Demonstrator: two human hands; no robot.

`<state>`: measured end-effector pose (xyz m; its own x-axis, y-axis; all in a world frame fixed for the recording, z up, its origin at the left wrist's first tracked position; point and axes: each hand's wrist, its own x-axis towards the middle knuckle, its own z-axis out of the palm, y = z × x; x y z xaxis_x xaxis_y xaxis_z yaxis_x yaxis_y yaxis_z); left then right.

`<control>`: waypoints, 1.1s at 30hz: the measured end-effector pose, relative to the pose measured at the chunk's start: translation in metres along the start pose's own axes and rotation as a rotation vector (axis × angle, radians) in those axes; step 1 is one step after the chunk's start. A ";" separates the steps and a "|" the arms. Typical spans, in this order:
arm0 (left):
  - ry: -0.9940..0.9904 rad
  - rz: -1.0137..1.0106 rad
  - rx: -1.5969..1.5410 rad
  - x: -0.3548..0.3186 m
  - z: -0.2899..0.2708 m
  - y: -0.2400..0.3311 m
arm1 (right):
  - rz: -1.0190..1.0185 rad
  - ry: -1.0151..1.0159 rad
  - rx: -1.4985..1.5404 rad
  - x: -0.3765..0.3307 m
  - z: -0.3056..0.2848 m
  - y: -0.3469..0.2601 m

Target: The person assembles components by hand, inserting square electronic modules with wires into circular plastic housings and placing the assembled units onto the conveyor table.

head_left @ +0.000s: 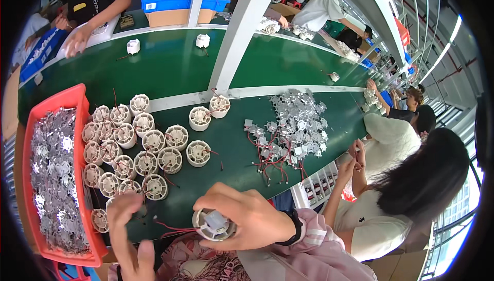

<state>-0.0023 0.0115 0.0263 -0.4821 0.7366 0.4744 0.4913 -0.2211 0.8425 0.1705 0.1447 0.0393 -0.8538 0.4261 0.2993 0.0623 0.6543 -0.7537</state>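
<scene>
My right hand [247,211] is closed round a white round plastic housing [198,219] at the table's near edge. A grey, roughly square metal piece [216,221] sits in its open top, and red wires trail out to the left. My left hand [127,234] is raised to the left of it, slightly blurred, with thumb and fingers apart and nothing seen in it. Several similar white housings [154,141] with ribbed insides and red wires stand grouped just beyond my left hand. Its fingers partly cover the nearest ones.
A red tray [82,178] full of shiny metal pieces lies left. Grey metal parts with red wires [298,121] are heaped right of centre. Beyond a white frame post [239,39], a green conveyor [170,65] carries a few housings. A co-worker [381,198] sits close on my right.
</scene>
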 end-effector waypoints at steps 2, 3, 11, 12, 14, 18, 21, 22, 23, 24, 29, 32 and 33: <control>-0.128 0.061 0.161 0.001 -0.003 0.013 | -0.034 -0.050 -0.044 0.003 0.002 -0.003; -0.258 0.121 0.321 0.002 -0.004 0.017 | -0.035 -0.051 -0.043 0.005 0.003 -0.005; -0.519 -0.410 -0.176 -0.008 0.001 0.004 | -0.109 -0.037 -0.094 0.014 0.013 -0.008; -0.525 -0.398 -0.192 -0.009 0.001 0.001 | -0.088 -0.044 -0.083 0.014 0.013 -0.008; -0.504 -0.380 -0.213 -0.012 0.003 -0.004 | -0.046 -0.059 -0.062 0.014 0.014 -0.009; -0.438 -0.321 -0.302 -0.017 0.008 -0.018 | -0.016 -0.073 0.090 0.016 0.013 -0.006; -0.377 -0.281 -0.387 -0.019 0.011 -0.026 | -0.043 -0.041 0.187 0.017 0.012 -0.003; -0.372 -0.269 -0.387 -0.019 0.012 -0.027 | -0.058 -0.026 0.238 0.017 0.013 -0.002; -0.369 -0.256 -0.386 -0.019 0.012 -0.028 | -0.057 -0.031 0.243 0.017 0.013 -0.002; -0.366 -0.244 -0.385 -0.018 0.013 -0.029 | -0.032 -0.039 0.262 0.016 0.013 -0.003; -0.400 -0.432 -0.393 -0.002 0.006 -0.010 | 0.028 -0.070 0.239 0.016 0.013 -0.006; -0.581 -0.640 -0.536 -0.003 0.000 -0.017 | 0.026 -0.086 0.181 0.014 0.014 -0.006; -0.579 -0.645 -0.535 -0.003 0.000 -0.017 | 0.017 -0.093 0.151 0.014 0.014 -0.005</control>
<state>-0.0093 0.0134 0.0102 -0.0457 0.9813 -0.1868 -0.1957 0.1746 0.9650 0.1511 0.1380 0.0390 -0.8980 0.3716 0.2357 0.0043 0.5431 -0.8397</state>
